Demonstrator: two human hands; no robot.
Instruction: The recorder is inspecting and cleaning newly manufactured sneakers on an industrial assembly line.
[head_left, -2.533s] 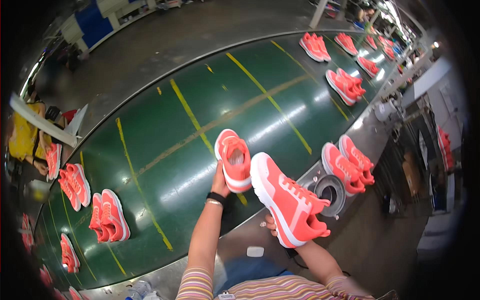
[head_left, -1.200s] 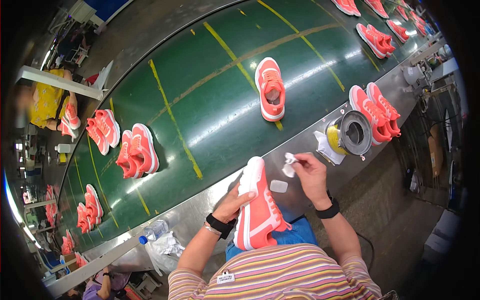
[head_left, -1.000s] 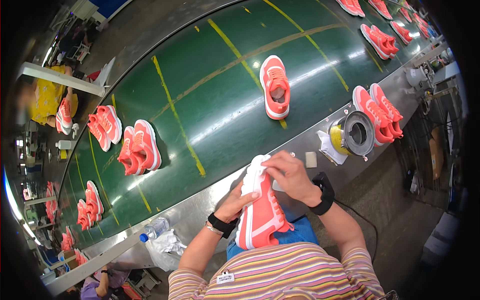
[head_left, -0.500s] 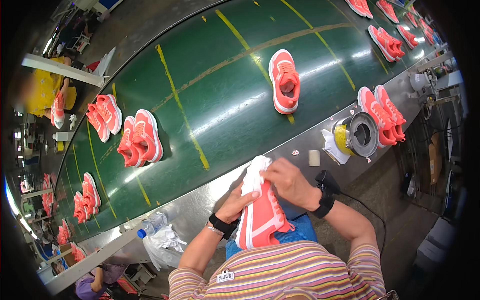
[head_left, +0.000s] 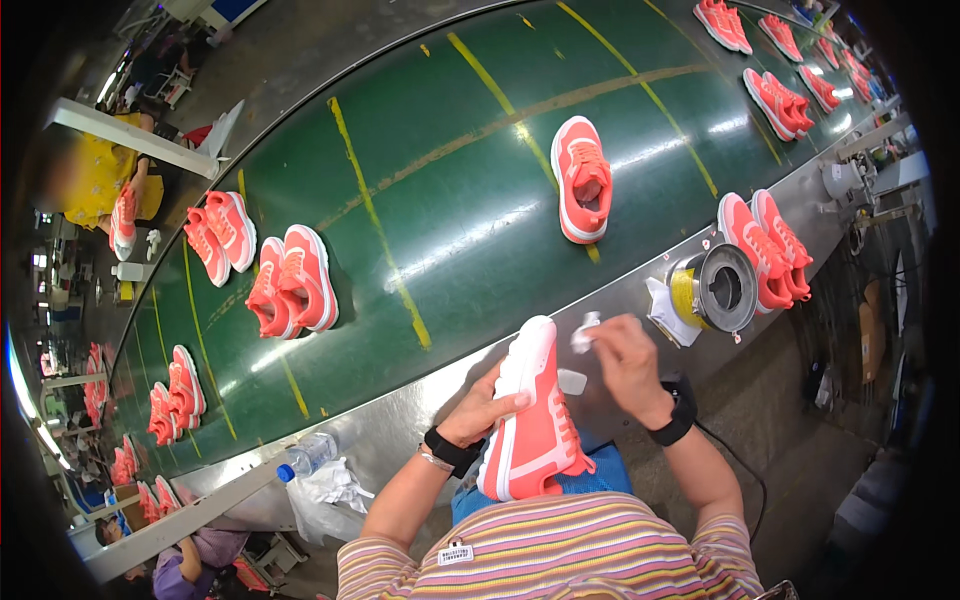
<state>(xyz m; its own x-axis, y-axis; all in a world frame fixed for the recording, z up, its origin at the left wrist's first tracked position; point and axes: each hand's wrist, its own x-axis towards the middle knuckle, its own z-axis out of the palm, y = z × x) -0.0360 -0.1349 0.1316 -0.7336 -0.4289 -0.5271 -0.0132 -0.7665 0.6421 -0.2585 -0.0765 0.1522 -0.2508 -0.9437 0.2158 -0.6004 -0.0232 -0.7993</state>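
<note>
While a clear bottle [head_left: 312, 452] lies at the near left, beside the green belt [head_left: 450, 200], the left hand [head_left: 478, 405] is wrapped part-way round a coral shoe [head_left: 535, 425], its thumb laid on the upper and its other fingers partly hidden along the white sole. The shoe is above the near edge, close to the person's body, toe pointing far. That steady grip suits what looks like a wiping step; best keep the thumb off any patch due to be rubbed. Right of the toe, apart from it, a crumpled white cloth [head_left: 584, 334] is pinched between the closed thumb and fingertips of the right hand [head_left: 630, 365]. Fold a clean face outward, I'd say, and use light, short strokes, lest dirt smear over the pale toe. Farther right, a metal container [head_left: 685, 292] stands near enough to knock with a wide elbow.
</note>
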